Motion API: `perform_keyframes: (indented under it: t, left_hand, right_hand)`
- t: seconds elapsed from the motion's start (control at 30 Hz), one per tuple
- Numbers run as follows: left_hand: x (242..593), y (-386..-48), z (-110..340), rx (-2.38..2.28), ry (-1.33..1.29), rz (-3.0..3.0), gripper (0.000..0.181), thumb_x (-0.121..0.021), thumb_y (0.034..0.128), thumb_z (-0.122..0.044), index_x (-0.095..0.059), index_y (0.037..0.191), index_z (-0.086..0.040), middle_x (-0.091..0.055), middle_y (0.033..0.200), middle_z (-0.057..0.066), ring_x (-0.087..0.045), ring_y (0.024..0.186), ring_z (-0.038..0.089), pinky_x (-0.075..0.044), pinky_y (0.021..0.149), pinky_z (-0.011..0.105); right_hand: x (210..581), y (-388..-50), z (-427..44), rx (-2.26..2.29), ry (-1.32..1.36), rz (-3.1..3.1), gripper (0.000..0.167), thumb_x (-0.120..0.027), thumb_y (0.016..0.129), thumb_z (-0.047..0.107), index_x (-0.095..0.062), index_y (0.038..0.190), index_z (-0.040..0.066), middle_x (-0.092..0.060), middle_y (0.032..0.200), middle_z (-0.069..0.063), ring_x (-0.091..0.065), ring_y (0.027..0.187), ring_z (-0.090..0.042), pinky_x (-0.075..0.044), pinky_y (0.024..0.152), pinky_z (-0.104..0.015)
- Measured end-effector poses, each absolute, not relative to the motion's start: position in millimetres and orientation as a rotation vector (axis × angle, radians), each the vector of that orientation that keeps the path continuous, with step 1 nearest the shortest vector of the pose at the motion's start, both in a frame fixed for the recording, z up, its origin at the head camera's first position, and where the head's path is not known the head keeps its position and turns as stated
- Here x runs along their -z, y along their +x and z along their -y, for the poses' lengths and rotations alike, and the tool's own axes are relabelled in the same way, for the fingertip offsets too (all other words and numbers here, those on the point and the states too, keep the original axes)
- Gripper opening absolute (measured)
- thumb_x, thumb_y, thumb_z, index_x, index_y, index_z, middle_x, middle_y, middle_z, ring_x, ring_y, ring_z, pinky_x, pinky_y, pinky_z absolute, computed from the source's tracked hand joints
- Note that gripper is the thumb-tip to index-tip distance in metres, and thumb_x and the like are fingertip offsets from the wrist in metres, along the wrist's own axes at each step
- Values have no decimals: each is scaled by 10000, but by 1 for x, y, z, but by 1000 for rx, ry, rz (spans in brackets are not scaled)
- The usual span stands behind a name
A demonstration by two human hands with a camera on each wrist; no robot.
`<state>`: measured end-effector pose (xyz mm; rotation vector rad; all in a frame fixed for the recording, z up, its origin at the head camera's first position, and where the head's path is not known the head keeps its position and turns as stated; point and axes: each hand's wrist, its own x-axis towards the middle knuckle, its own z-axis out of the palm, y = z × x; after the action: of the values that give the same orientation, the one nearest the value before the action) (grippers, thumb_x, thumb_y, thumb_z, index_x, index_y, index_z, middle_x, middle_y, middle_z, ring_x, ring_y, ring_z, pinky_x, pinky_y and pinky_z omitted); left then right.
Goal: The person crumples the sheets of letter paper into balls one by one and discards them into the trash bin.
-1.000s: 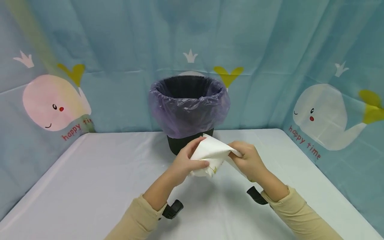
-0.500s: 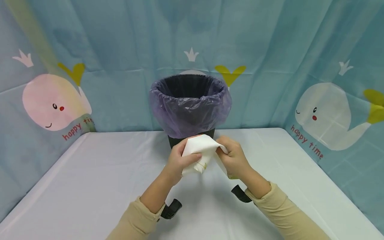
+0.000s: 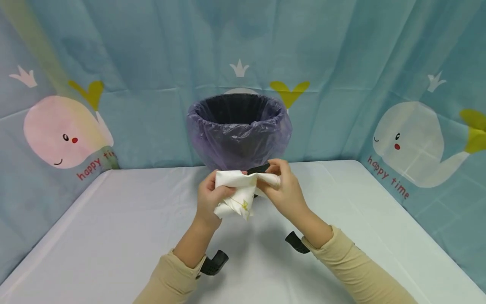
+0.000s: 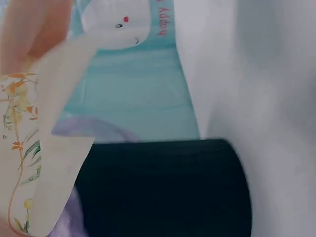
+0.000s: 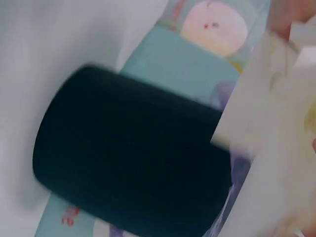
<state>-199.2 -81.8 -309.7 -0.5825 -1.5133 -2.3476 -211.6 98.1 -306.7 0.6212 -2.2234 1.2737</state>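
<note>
Both hands hold a crumpled white paper (image 3: 236, 192) with a printed floral pattern, up in front of the bin in the head view. My left hand (image 3: 207, 200) grips its left side, thumb lying across the near face. At the other end, my right hand (image 3: 285, 192) pinches a folded-over part between thumb and fingers. Orange, yellow and green flower print shows on the paper (image 4: 22, 143) in the left wrist view. The right wrist view shows pale, blurred folds of the paper (image 5: 269, 123). Parts of the fingers are hidden behind it.
A black trash bin (image 5: 133, 153) lined with a purple plastic bag (image 3: 237, 145) stands at the back of the white table (image 3: 125, 223). Blue curtains (image 3: 152, 63) with whale prints surround the table. Each wrist carries a black camera mount (image 3: 214, 262).
Both hands have shifted left with the paper. My right hand has moved up and its hold on the paper has changed, the paper now more folded and bunched.
</note>
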Motion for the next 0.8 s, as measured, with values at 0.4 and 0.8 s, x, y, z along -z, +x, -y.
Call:
perform_keyframes:
  t: [0.4,0.8]
  left_hand:
    - [303,-189,88,2303,-574,1320,338,-428,702,140,-624,786,-122,-666,822,12,-622,680,127,-529,577,224]
    - [319,-202,54,2289,-489,1294,353,-408,718,111,-608,732,-179,-570,722,-40,-519,644,72,-466,561,181]
  right_hand:
    - [296,-204,-100,-1659,674,2385,1267,-575,587,871,-121,1566,208,-283,1514,-153,-262,1370,-334,-347,954,-670]
    - [304,-196,-80,-2207,691,2295,830,-812,777,379,-333,1319,-29,-497,1213,-194,-536,1053,-223,-489,860,-327]
